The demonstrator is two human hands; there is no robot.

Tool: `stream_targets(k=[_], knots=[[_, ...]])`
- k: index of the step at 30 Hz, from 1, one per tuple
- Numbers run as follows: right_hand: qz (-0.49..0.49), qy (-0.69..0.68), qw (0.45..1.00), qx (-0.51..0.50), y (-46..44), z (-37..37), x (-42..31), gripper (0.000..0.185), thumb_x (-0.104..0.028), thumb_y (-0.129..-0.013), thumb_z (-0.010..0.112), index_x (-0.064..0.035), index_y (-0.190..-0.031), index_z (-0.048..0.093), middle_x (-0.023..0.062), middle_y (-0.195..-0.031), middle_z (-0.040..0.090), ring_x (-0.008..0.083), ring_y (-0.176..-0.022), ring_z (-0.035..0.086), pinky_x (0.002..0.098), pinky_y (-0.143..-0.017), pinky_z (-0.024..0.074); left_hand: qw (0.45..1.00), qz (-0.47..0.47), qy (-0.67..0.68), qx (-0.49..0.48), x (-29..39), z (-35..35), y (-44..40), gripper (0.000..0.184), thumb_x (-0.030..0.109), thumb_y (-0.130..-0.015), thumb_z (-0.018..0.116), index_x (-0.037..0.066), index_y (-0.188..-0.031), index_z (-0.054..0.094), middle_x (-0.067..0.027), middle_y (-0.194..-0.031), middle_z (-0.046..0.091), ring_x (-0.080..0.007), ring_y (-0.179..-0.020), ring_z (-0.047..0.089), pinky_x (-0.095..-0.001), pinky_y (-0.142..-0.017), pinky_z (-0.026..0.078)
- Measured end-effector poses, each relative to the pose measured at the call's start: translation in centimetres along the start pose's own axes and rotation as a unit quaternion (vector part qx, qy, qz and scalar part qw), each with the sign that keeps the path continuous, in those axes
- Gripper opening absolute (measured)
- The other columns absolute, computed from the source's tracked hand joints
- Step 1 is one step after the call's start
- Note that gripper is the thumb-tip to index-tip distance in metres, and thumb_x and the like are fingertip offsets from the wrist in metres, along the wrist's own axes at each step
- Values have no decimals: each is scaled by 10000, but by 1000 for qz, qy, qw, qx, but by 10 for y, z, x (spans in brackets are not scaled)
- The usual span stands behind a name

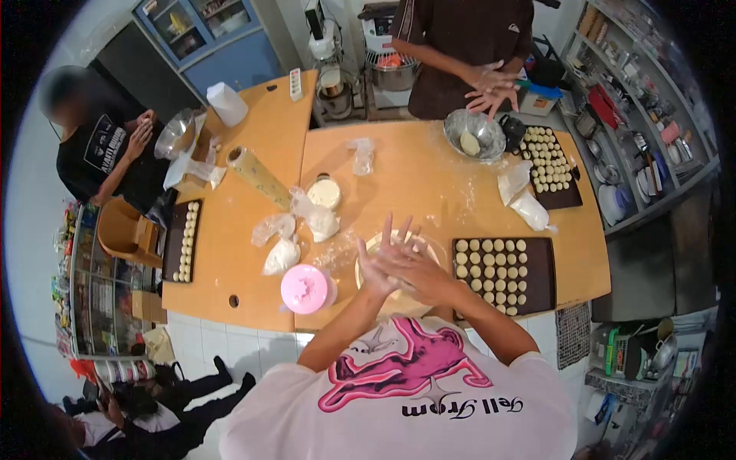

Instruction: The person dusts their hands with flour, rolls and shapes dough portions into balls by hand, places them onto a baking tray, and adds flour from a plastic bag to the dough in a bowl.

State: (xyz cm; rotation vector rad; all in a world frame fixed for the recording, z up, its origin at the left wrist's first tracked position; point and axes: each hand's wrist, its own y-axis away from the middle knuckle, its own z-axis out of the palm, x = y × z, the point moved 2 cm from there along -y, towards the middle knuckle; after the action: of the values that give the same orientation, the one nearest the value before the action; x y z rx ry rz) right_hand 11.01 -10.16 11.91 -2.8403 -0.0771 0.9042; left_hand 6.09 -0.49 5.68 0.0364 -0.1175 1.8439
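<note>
My left hand [377,264] is raised palm up with its fingers spread. Across its palm lies my right hand [420,274], its fingers stretched flat; anything between the palms is hidden. Both are above a round pale bowl or board [433,249], mostly covered by my hands and wrists. Just left of it stands a container with a pink lid [305,289]. To the right, a dark tray [540,268] carries rows of small pale dough balls [488,271].
Across the table [399,184], another person's hands rub together above a metal bowl [458,126] with dough inside. Flour bags [282,257], a wrap roll [257,176], a white-filled tub [325,193] and more ball trays [567,195] surround the work area. Another person stands far left.
</note>
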Motion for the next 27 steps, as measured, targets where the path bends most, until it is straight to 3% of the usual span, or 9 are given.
stream_targets(k=[1,4,5,6,8,9,11,18,27], knots=[[-49,-27,998,-14,-3,3,-7,518,-181,-824,554,-118,-1326,441,102,-1445,321,376,-1358,192,536,-1094,131,1000,0,-14,-8,-6,2,-4,828,759,-798,254,267,-1457,155,-124,-1500,164,-337,-1363,190,-532,-1098,151],[2,-43,998,51,-22,13,-8,464,-202,-809,529,-147,-1269,514,117,-1363,434,387,-1302,306,573,-1064,173,992,-101,-82,-2,-26,14,8,866,782,-777,263,268,-1460,125,-122,-1506,142,-341,-1373,156,-548,-1091,151],[97,14,995,13,-24,-6,-12,470,-221,-829,515,-147,-1292,488,112,-1399,387,386,-1324,261,591,-1064,121,982,-123,64,-129,-29,17,8,882,791,-767,269,272,-1460,103,-115,-1505,148,-320,-1380,146,-526,-1096,155],[186,76,979,-37,-31,-40,-30,476,-239,-850,500,-148,-1316,462,106,-1434,340,384,-1345,216,609,-1064,70,993,-101,60,-28,-23,16,10,847,766,-790,269,255,-1453,143,-113,-1497,174,-311,-1373,171,-519,-1098,154],[143,114,977,107,-13,-14,22,440,-256,-913,439,-130,-1335,439,113,-1457,302,379,-1372,149,576,-1081,16,982,-54,52,171,-8,19,15,783,715,-834,270,220,-1440,223,-110,-1482,227,-293,-1360,221,-504,-1101,153],[142,118,975,122,-10,-14,27,436,-268,-920,425,-129,-1333,444,116,-1454,306,379,-1372,146,574,-1080,4,995,-56,38,67,-3,6,11,798,740,-808,304,241,-1428,256,-95,-1462,266,-264,-1348,247,-463,-1094,198],[141,127,970,151,-4,-13,33,432,-291,-932,398,-126,-1327,454,121,-1449,315,380,-1374,140,570,-1078,-21,995,-58,69,43,3,-15,7,753,701,-840,295,200,-1402,312,-91,-1440,308,-248,-1321,295,-454,-1089,214],[135,-41,971,191,12,-4,52,476,-290,-868,538,-142,-1315,469,111,-1365,438,371,-1308,292,580,-1062,136,981,-40,7,190,7,-2,4,644,546,-921,354,65,-1350,367,-114,-1312,436,-223,-1187,428,-373,-1014,349],[132,-40,971,194,30,31,49,445,-236,-761,673,-78,-1168,584,136,-1167,586,328,-1143,491,471,-1014,309,976,-198,-22,90,0,-23,23,622,555,-908,390,65,-1291,405,-105,-1226,492,-229,-1132,474,-371,-978,381]])
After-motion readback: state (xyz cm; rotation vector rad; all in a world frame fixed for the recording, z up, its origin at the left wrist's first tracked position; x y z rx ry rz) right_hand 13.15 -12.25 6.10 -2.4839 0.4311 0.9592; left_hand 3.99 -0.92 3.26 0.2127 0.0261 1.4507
